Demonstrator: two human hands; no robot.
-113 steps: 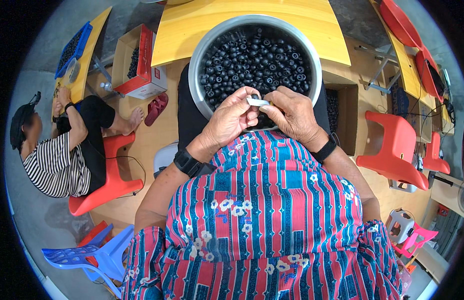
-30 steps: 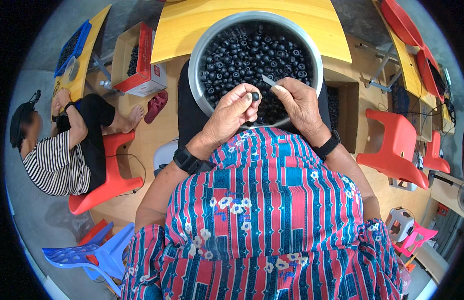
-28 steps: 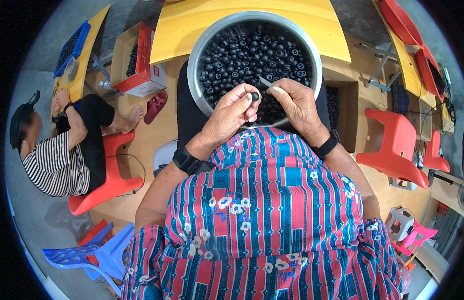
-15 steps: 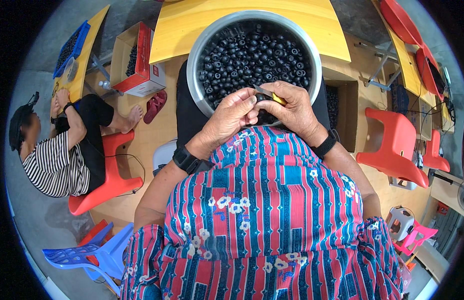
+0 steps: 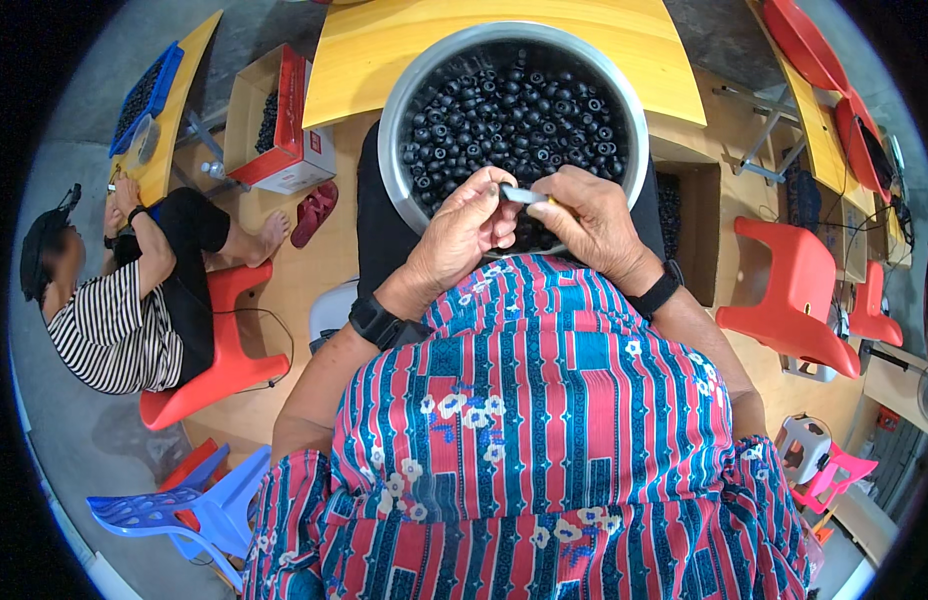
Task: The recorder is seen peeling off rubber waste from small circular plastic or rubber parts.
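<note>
A wide metal basin (image 5: 387, 150) sits in front of me, holding a heap of small round black parts (image 5: 514, 120), many with a hole in the middle. Over its near side, my left hand (image 5: 469, 217) pinches one small black part (image 5: 503, 189) between thumb and fingertips. My right hand (image 5: 596, 222) is closed around a small knife (image 5: 524, 195); its yellow handle is mostly covered by the fingers. The pale blade points left and its tip reaches the pinched part. Whether it is cutting in cannot be made out.
Beyond the basin stands a yellow wooden table (image 5: 344, 65). Cardboard boxes (image 5: 699, 235) (image 5: 306, 150) flank me, black parts inside. Red stools (image 5: 784, 290) stand to the right. At left, another person (image 5: 114, 330) sits near a blue tray (image 5: 149, 95). A blue plastic chair (image 5: 174, 510) is lower left.
The knife blade has turned from pointing up and left to lying nearly level, its flat side showing, against the black part. My right hand has shifted slightly right.
</note>
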